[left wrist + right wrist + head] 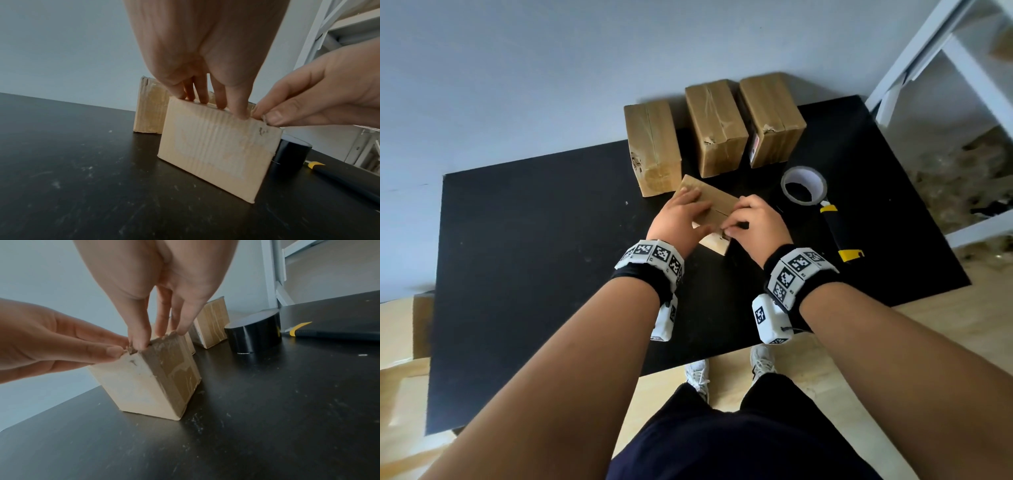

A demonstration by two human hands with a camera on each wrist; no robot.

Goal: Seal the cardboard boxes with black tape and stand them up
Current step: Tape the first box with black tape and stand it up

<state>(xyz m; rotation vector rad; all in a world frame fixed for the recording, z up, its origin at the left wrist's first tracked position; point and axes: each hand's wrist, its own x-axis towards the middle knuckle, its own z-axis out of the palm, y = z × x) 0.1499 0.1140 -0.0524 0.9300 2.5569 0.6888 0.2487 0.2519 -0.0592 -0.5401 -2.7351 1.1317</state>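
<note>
A small cardboard box [717, 202] stands on the black table [534, 257] under both hands. Brown tape covers its narrow side [179, 374]. My left hand [681, 219] lies over its top with straight fingers [221, 104] pressing down. My right hand [753, 222] is curled, and its thumb and fingertips [139, 344] pinch the box's near top corner, where the card is torn. A small dark bit shows at those fingertips; I cannot tell what it is. The black tape roll [823, 186] stands just right of the box, apart from both hands.
Three taller brown-taped boxes [654, 147] [714, 126] [770, 116] stand in a row at the table's far edge. A yellow-and-black utility knife [839, 233] lies right of the roll. A white shelf frame [928, 68] rises at the right. Cardboard [400, 377] lies on the floor at the left.
</note>
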